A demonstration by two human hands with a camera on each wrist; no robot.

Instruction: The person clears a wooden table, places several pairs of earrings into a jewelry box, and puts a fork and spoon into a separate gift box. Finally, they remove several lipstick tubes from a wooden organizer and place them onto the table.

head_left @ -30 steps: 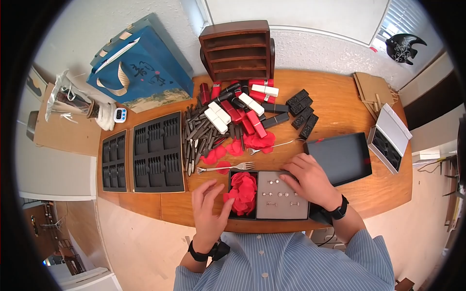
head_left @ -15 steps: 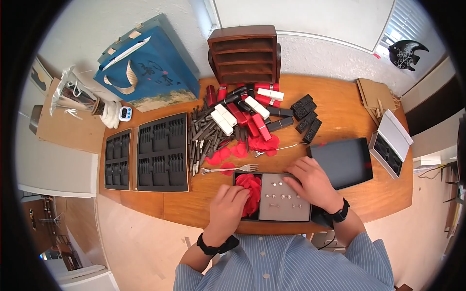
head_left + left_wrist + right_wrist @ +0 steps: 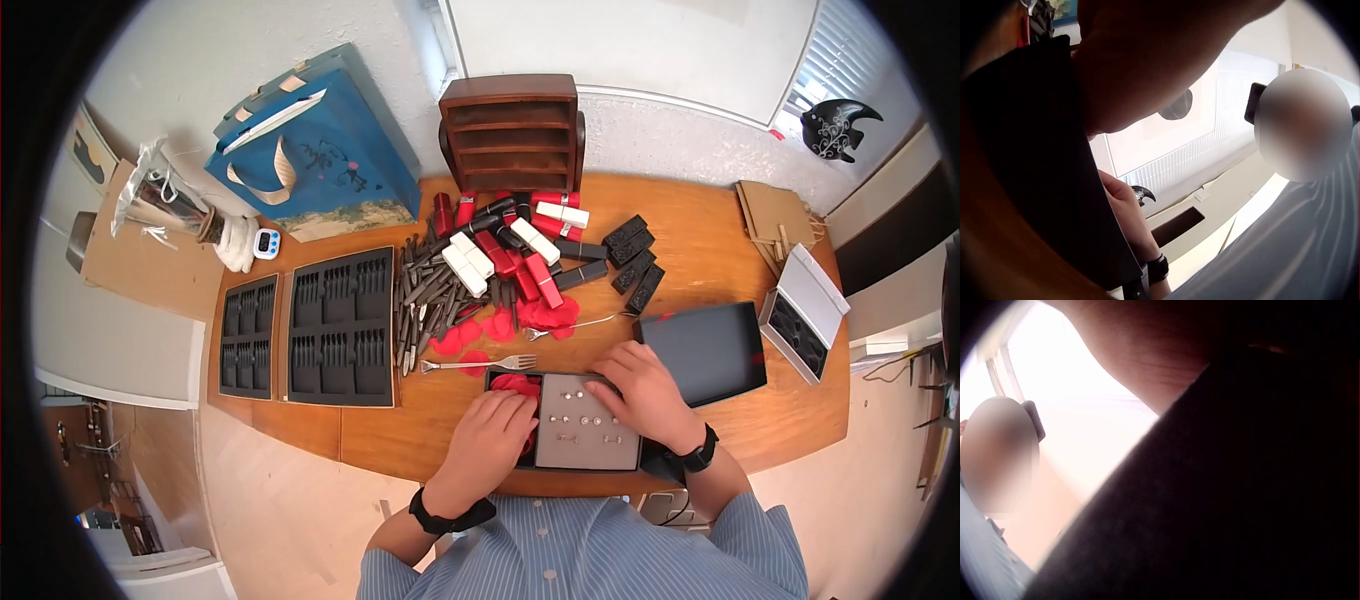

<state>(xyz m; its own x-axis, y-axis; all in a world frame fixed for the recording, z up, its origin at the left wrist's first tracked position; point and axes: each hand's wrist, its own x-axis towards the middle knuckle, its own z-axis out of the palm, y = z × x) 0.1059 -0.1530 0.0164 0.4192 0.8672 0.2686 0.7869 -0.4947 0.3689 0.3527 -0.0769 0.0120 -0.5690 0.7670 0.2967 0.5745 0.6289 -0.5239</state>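
In the head view a black box (image 3: 487, 382) lies near the table's front edge. Red fabric petals (image 3: 517, 384) fill its left compartment, and a grey panel (image 3: 588, 455) with several small shiny studs (image 3: 588, 421) takes up the rest. My left hand (image 3: 482, 440) lies over the petals, fingers together and pressing down on them, hiding most of them. At the box's right side rests my right hand (image 3: 655, 395), thumb over the panel and fingers along the upper right corner. Both wrist views are mostly dark and show little of the box.
A fork (image 3: 480, 365) lies behind the box, near loose petals (image 3: 500, 324) and a pile of dark utensils (image 3: 430, 310). Lipstick tubes (image 3: 540, 278) are heaped behind. A black lid-like tray (image 3: 700, 350) sits at right; black slotted trays (image 3: 340, 330) lie left.
My left hand has moved right from the box's left edge onto the petals, its spread fingers coming together over them. My right hand has stayed at the box's right side.
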